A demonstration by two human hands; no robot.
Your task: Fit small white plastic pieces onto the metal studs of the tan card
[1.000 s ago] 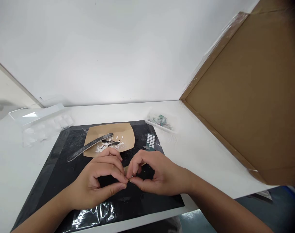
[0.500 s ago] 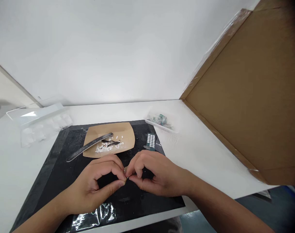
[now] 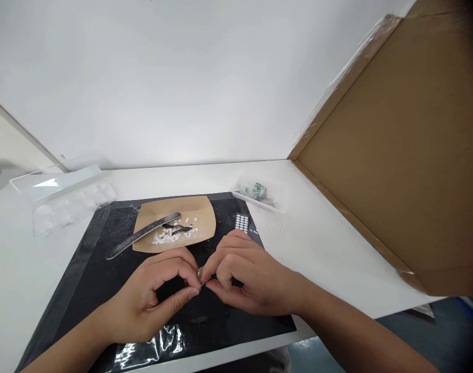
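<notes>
My left hand point(image 3: 158, 298) and my right hand point(image 3: 246, 277) meet fingertip to fingertip over the black mat point(image 3: 100, 259). Both are closed in a pinch on a tiny part point(image 3: 200, 283) that is too small to name. Behind them a brown paper sheet point(image 3: 174, 223) holds a heap of small white pieces point(image 3: 170, 234) and some dark bits. Metal tweezers point(image 3: 141, 234) lie across the sheet's left side. A small green strip with white dots point(image 3: 242, 223) sits just beyond my right hand's knuckles.
A clear plastic tray point(image 3: 63, 199) stands at the left on the white table point(image 3: 321, 243). A small clear box with green parts point(image 3: 259, 194) lies at the back right. A large cardboard panel point(image 3: 399, 155) leans along the right side. A white wall is behind.
My right hand's fingers have risen and shifted slightly back, now partly covering the dotted strip. The pinch point has stayed at nearly the same place.
</notes>
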